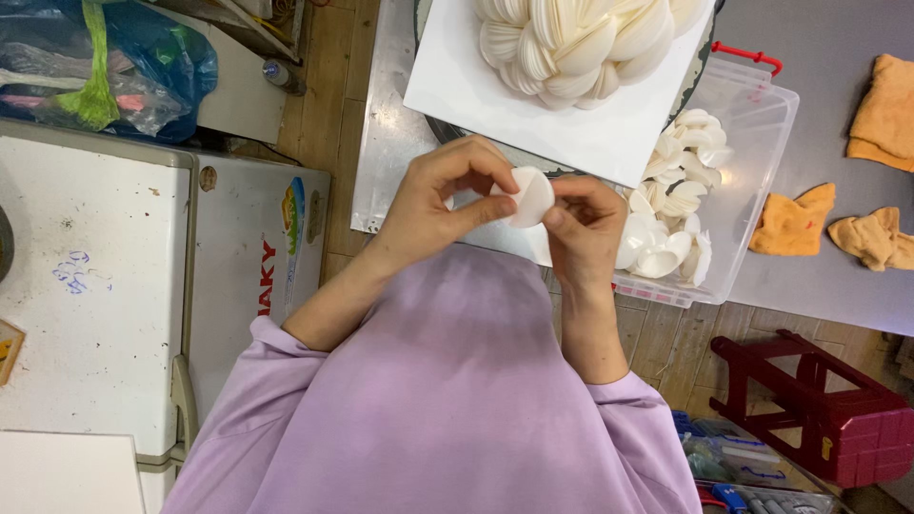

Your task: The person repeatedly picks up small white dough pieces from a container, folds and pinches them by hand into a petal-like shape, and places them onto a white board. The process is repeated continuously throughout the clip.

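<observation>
A round white petal piece (529,196) is pinched between both hands just below the white square board (457,86), which carries a large flower of layered cream petals (581,38). The left hand (433,205) grasps its left edge with thumb and fingers; the right hand (583,228) closes on its right edge. To shape it well, pressure should probably be kept light and even. More petals lie in the clear plastic box (762,133) at the right of the board.
</observation>
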